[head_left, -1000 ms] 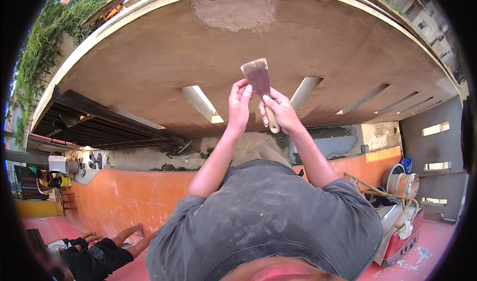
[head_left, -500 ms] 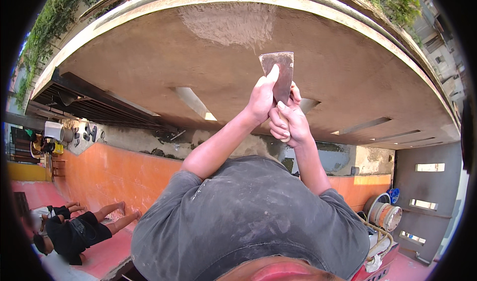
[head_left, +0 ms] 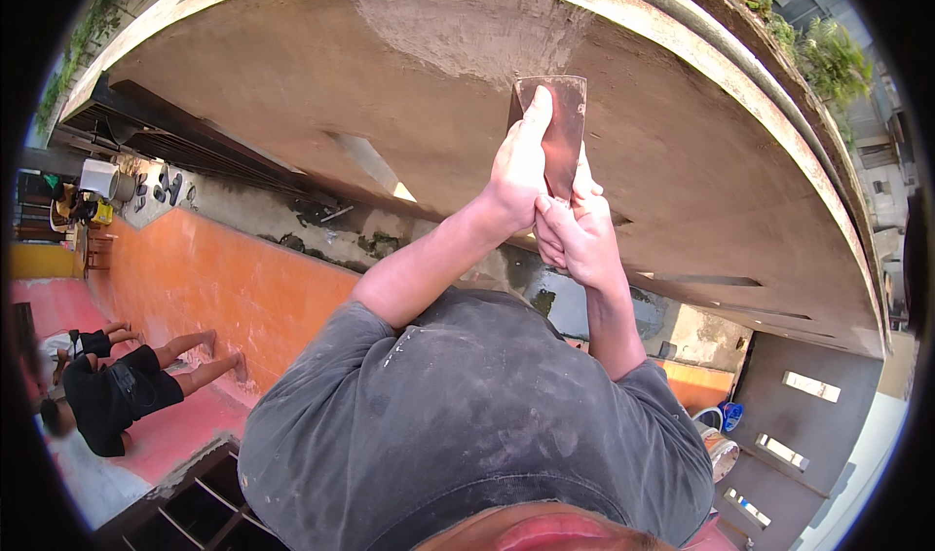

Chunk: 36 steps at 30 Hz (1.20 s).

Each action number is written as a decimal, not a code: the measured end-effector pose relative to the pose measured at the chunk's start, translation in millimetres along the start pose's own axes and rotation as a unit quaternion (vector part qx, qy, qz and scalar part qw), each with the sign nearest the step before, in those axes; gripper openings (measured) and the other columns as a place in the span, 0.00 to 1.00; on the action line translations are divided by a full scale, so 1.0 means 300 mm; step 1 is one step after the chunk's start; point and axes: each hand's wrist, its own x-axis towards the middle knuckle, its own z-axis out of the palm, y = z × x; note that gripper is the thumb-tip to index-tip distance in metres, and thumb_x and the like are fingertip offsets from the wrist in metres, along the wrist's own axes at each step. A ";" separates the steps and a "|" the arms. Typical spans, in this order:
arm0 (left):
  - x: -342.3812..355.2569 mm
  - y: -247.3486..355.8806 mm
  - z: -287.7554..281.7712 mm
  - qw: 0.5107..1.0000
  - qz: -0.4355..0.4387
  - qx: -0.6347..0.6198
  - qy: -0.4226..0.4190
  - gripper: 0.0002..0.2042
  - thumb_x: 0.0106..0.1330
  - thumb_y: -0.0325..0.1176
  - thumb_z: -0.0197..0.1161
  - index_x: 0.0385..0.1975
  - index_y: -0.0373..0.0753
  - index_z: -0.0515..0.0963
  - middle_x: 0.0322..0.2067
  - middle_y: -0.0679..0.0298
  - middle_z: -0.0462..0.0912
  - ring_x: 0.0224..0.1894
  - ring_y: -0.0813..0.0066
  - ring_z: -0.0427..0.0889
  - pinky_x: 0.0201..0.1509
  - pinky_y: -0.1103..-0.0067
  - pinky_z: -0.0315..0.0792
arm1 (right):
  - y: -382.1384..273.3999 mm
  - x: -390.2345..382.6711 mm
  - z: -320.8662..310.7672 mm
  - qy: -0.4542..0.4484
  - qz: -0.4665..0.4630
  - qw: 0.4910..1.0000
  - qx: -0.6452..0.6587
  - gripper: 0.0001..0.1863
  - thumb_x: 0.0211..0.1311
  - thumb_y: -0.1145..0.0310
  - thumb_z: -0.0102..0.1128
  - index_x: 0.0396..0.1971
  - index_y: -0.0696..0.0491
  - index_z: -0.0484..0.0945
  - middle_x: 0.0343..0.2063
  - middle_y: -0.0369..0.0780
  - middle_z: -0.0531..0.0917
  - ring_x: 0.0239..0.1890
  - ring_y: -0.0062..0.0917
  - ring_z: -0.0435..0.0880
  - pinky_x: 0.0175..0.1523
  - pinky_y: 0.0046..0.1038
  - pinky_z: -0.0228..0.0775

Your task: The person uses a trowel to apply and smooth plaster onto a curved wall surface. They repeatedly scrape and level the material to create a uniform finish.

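A broad-bladed scraper [head_left: 564, 127] with a dark, worn metal blade is held up in front of the wall, its wide end toward the far rim. My right hand [head_left: 584, 237] is closed round its handle, which the fingers mostly hide. My left hand [head_left: 519, 169] grips the blade from the left side, thumb lying flat along its face and the other fingers behind. Both hands touch near the blade's narrow end. Beyond the blade, a rough, paler patch [head_left: 467, 25] shows on the brown plastered wall [head_left: 263, 93].
Slot openings [head_left: 370, 166] pierce the wall, and a dark metal grille [head_left: 185, 142] stands at its left. Below lie wet concrete [head_left: 560, 303] and an orange surface [head_left: 224, 288]. Two people [head_left: 122, 385] are at the lower left. A bucket [head_left: 719, 452] stands at the right.
My view has turned and shifted, so the wall and surroundings appear tilted. The scraper sits slightly higher in view and its blade has turned a little; both hands keep hold of it.
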 end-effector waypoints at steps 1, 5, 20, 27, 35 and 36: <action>-0.009 -0.008 0.026 0.996 -0.036 -0.034 0.068 0.40 0.76 0.67 0.35 0.15 0.38 0.72 0.13 0.55 0.75 0.20 0.60 0.78 0.36 0.67 0.80 | 0.006 -0.021 -0.004 -0.003 0.001 1.000 0.004 0.09 0.76 0.76 0.51 0.52 0.57 0.70 0.16 0.28 0.68 0.12 0.10 0.62 0.16 0.18 0.53; -0.022 -0.033 -0.019 0.994 -0.027 -0.103 -0.026 0.33 0.78 0.63 0.40 0.26 0.37 0.75 0.16 0.55 0.77 0.20 0.60 0.79 0.31 0.66 0.79 | -0.023 -0.040 0.039 0.017 -0.008 1.000 -0.004 0.12 0.76 0.76 0.50 0.55 0.58 0.70 0.16 0.28 0.68 0.12 0.09 0.62 0.16 0.18 0.53; -0.050 -0.099 -0.122 0.992 -0.020 0.089 -0.084 0.29 0.83 0.53 0.37 0.55 0.29 0.70 0.44 0.46 0.85 0.47 0.63 0.85 0.57 0.66 0.77 | 0.123 0.017 -0.116 -0.083 0.016 0.980 0.178 0.09 0.81 0.62 0.43 0.44 0.54 0.65 0.14 0.35 0.67 0.08 0.16 0.60 0.13 0.19 0.52; -0.132 -0.161 -0.331 0.995 0.024 0.092 -0.036 0.34 0.81 0.58 0.33 0.63 0.29 0.65 0.26 0.59 0.82 0.24 0.74 0.83 0.30 0.81 0.79 | 0.068 0.166 0.010 -0.036 0.023 0.994 0.099 0.13 0.79 0.64 0.50 0.50 0.58 0.74 0.15 0.32 0.70 0.10 0.13 0.63 0.15 0.17 0.55; -0.147 0.035 -0.304 0.965 0.217 0.144 -0.020 0.36 0.77 0.65 0.35 0.56 0.33 0.70 0.51 0.39 0.81 0.54 0.51 0.83 0.60 0.61 0.77 | 0.017 0.248 0.158 -0.186 -0.006 0.977 -0.107 0.15 0.79 0.61 0.48 0.36 0.55 0.77 0.14 0.29 0.70 0.12 0.12 0.66 0.18 0.19 0.59; -0.152 0.033 -0.309 0.966 0.207 0.151 -0.028 0.35 0.77 0.64 0.37 0.56 0.33 0.70 0.51 0.39 0.81 0.54 0.51 0.83 0.60 0.61 0.77 | 0.020 0.228 0.151 -0.180 0.003 0.980 -0.085 0.15 0.79 0.61 0.48 0.35 0.55 0.77 0.14 0.29 0.70 0.12 0.12 0.66 0.18 0.18 0.59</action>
